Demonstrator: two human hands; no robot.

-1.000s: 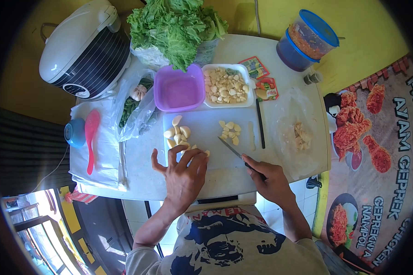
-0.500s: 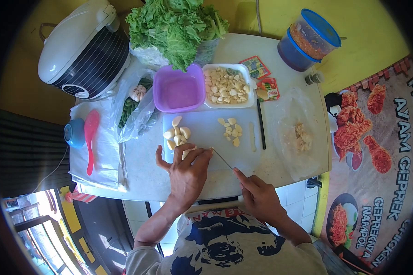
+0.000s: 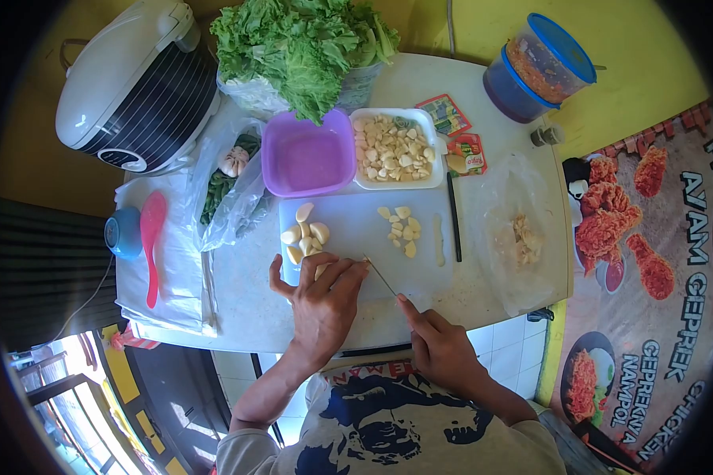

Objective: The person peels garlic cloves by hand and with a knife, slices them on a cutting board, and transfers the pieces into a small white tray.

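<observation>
Knife: in R hand (image 3: 444, 348), index finger out along the top of the blade (image 3: 382, 277), handle hidden in the grip. Long axis runs diagonally, away from the wearer + leftward, tip right by the L fingertips.
L hand (image 3: 325, 305): palm down, fingers bent, tips low at the board, outermost finger stuck out to the side. Can't tell what's pinched, fingers cover it.
Whole cloves (image 3: 305, 233): on L side of the cutting board (image 3: 420, 281), just past the L fingers, so L hand is nearer. Peeled, smooth, pale cream, plump, pointing every which way.
Cut bits (image 3: 404, 226): same board, past the blade + a bit R. Small, chunky, pale yellow, loose grp.
White tray (image 3: 438, 162): beyond the board, w/ lots more garlic pieces, next to purple tub (image 3: 309, 158).
</observation>
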